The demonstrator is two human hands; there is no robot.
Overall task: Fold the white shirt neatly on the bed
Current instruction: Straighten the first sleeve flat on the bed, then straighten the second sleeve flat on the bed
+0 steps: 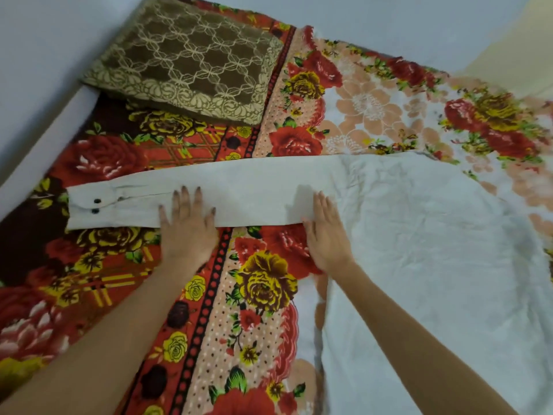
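Observation:
The white shirt (419, 250) lies spread flat on the bed (254, 324), its body filling the right side. One long sleeve (245, 193) stretches straight out to the left and ends in a cuff (89, 206) with two dark buttons. My left hand (187, 226) rests flat, fingers apart, on the near edge of the sleeve at its middle. My right hand (326, 232) lies flat with fingers together where the sleeve meets the shirt body. Neither hand grips the cloth.
The bed is covered by a red, yellow and peach flowered sheet. A brown pillow with a cream lace pattern (191, 61) sits at the far left corner. Pale walls (33, 70) border the bed on the left and at the back.

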